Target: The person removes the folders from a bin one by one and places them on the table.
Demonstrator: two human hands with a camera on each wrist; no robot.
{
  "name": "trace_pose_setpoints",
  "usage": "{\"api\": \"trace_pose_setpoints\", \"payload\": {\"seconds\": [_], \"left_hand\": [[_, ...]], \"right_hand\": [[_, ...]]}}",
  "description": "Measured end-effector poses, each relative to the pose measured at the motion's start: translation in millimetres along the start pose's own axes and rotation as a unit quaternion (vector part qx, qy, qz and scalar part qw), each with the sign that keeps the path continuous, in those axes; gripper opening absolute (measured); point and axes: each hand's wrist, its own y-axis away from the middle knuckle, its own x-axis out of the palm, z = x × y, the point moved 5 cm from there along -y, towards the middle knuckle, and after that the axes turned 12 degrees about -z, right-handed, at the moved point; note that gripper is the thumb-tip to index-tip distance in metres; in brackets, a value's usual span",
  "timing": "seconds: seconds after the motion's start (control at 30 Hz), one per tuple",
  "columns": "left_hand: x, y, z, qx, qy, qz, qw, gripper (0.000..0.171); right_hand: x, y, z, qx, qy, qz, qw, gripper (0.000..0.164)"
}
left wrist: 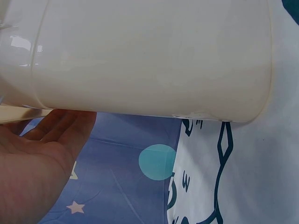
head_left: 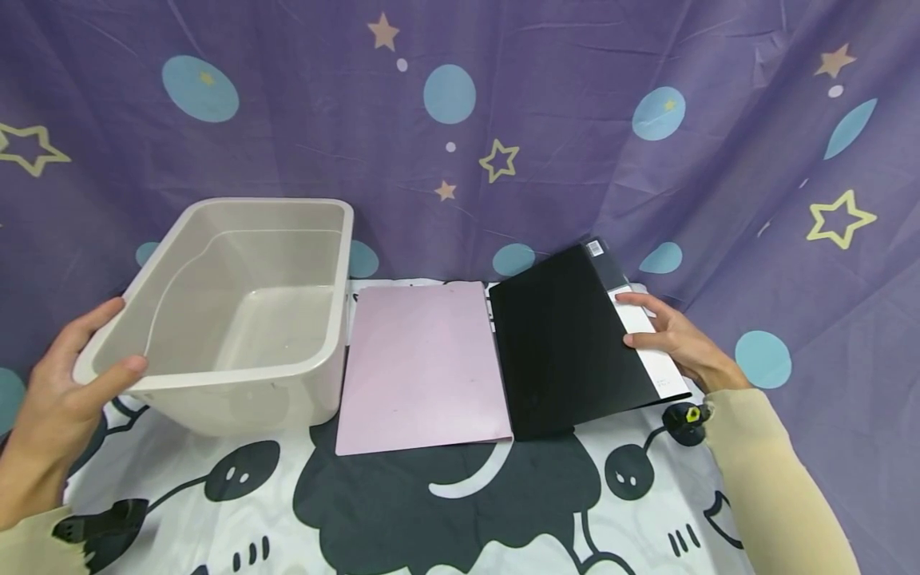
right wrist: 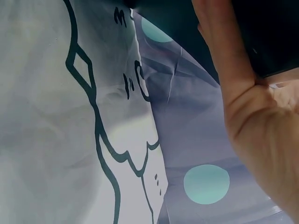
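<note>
At the left stands a beige plastic tub (head_left: 287, 399), which also fills the top of the left wrist view as a pale wall (left wrist: 154, 56). My left hand (head_left: 72, 391) grips its near left rim, the thumb over the edge; the left wrist view shows that hand (left wrist: 42, 163) with fingers under the rim. At the right, my right hand (head_left: 672, 335) holds a black file folder (head_left: 568, 343) by its white-labelled spine, thumb and a finger on top. In the right wrist view, fingers of the right hand (right wrist: 233, 70) lie against the folder's dark underside. The folder is tilted, its spine side raised.
A pink folder (head_left: 424, 367) lies flat between the tub and the black folder, close to both. Below is a white cloth (head_left: 546, 555) with black cartoon drawings. A purple curtain (head_left: 546, 192) with stars and blue dots hangs behind.
</note>
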Motion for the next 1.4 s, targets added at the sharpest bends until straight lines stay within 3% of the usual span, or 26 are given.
{"api": "trace_pose_setpoints", "payload": {"seconds": [0.27,0.43,0.6,0.73,0.97,1.2,1.4], "left_hand": [[-1.1,-0.2,-1.1,0.0,0.007,-0.001,1.0,0.078],[-1.1,-0.1,-1.5,0.0,0.01,0.0,0.9999,0.079],[-1.9,-0.6,-1.1,-0.002,0.025,-0.001,0.9997,0.077],[-1.5,-0.9,-1.0,-0.001,0.031,-0.001,0.9995,0.077],[-1.0,-0.4,-2.6,0.004,0.027,-0.003,0.9996,0.077],[-1.0,0.1,-2.2,-0.001,0.023,-0.003,0.9997,0.076],[-1.6,0.7,-1.2,0.001,0.008,-0.007,0.9999,0.076]], "right_hand": [[2,1,-2,0.008,-0.064,0.019,0.998,0.075],[0,1,-4,0.015,-0.079,0.01,0.997,0.079],[-4,-1,-1,0.003,0.009,-0.026,1.0,0.083],[-7,-1,0,-0.001,0.082,-0.052,0.995,0.09],[-9,1,-1,0.011,0.109,-0.052,0.993,0.098],[-11,5,-3,0.011,0.17,-0.061,0.983,0.099],[-11,3,-6,0.007,0.17,-0.064,0.983,0.097]]}}
